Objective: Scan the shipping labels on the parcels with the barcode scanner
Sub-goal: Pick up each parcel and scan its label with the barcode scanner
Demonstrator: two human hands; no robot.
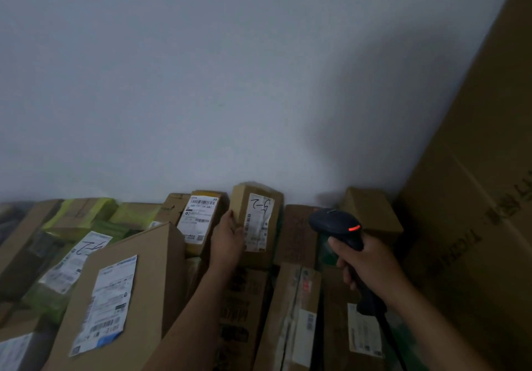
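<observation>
Parcels [86, 255] of brown cardboard and yellow-green plastic lie piled against a pale grey wall [230, 68]; what carries the pile cannot be seen.

At far left, yellow-green plastic mailers [83, 212] lie among flat cartons. In the left foreground a large brown cardboard box [149, 269] sits tilted, with a white printed shipping label [106, 304] facing up. Behind it, a brown carton with a white barcode label [201, 218] leans towards the wall.

The left grip [229, 236], a bare hand, is clamped on the left edge of a small brown cardboard parcel [260, 255] and holds it upright. The parcel's white shipping label with a handwritten mark [259, 222] faces the camera and lies just to the right of this grip.

The right grip [365, 261] is clamped round the handle of a black pistol-shaped barcode scanner [336, 226]. A red indicator glows on the scanner head. The head sits near the held parcel, to its right and not touching it. A dark cable [391, 342] runs down from the handle.

At far right a tall brown cardboard carton with dark printed lettering [475, 197] stands against the wall.
</observation>
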